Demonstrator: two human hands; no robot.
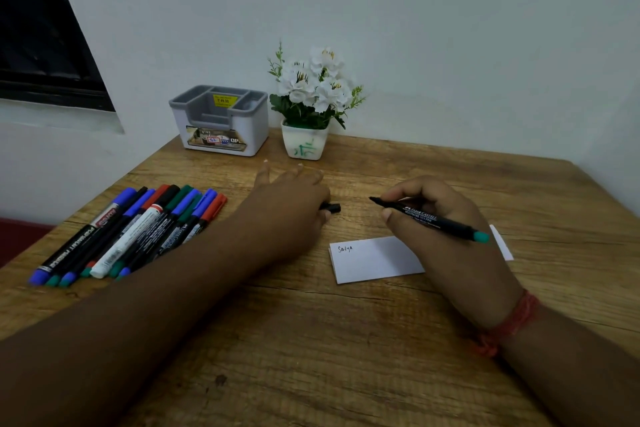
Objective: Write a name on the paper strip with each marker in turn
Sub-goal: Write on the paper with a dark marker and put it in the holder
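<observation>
A white paper strip (375,258) lies on the wooden table (311,340), with one small handwritten word near its top left corner. My right hand (436,218) grips an uncapped black marker (429,217) with a green end, tip pointing left, above the strip's right part. My left hand (294,204) pinches the marker's black cap (332,207) just left of the tip, other fingers spread. Several capped markers (138,229) lie side by side at the left.
A grey and white desk organiser (221,121) and a small pot of white flowers (308,107) stand at the table's back edge by the wall. A dark window frame (45,28) is at the upper left. The table's left edge runs beside the markers.
</observation>
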